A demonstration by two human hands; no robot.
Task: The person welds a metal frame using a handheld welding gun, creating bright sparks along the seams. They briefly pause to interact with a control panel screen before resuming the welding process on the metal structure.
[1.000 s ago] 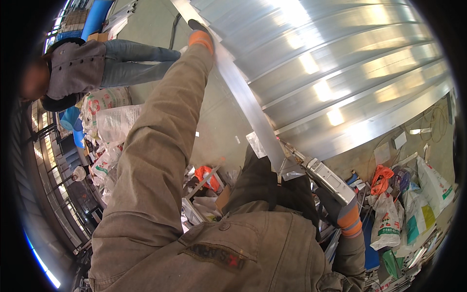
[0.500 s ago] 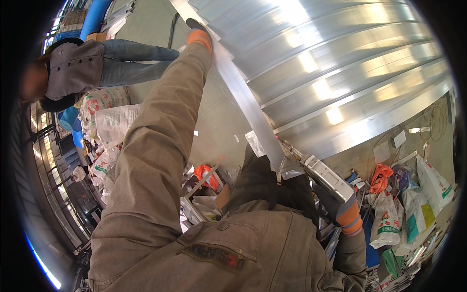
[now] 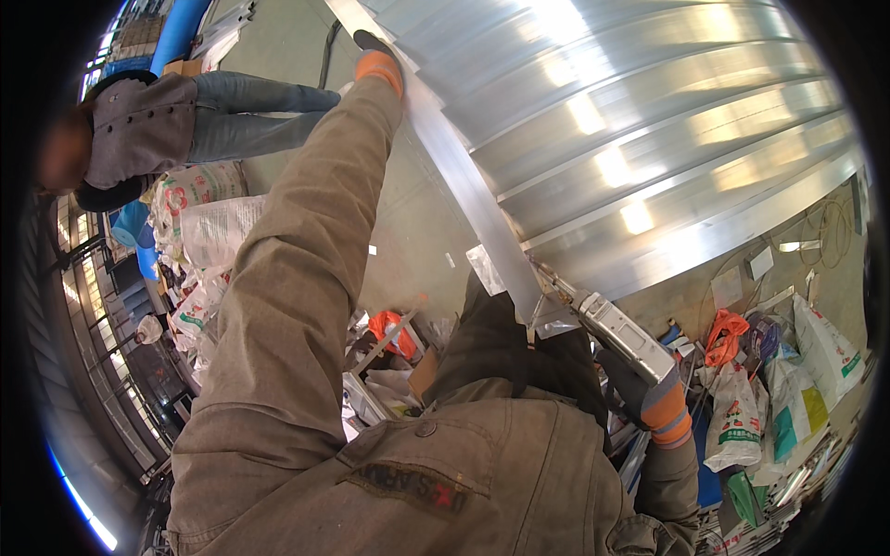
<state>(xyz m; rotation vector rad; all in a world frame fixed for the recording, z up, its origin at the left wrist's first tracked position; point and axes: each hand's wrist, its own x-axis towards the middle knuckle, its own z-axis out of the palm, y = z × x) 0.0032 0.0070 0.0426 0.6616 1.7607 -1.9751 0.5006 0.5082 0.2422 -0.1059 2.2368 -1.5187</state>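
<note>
My left arm reaches far forward. Its hand [image 3: 378, 60], in a grey glove with an orange cuff, lies at the far part of a long flat metal strip [image 3: 454, 157]; its fingers are too hidden to read. The strip runs along the edge of a wide, ribbed, shiny metal panel [image 3: 640, 139]. At lower right my gloved right hand [image 3: 640, 394] is wrapped around the rear of a silver hand-held tool [image 3: 626, 338] with a boxy body and thin nozzle. The nozzle tip is close to the near end of the strip, by the panel's corner; contact cannot be made out.
Another person [image 3: 139, 130] in a grey top and jeans stands at the left, near piled sacks [image 3: 218, 227]. More white bags [image 3: 737, 422] and metal scraps lie at lower right. A scrap heap with an orange bag [image 3: 394, 334] is below the centre. Cables [image 3: 830, 241] coil at the right.
A small red spot at the nozzle tip half a second ago no longer shows. Both hands, the tool and the panel stay almost in place.
</note>
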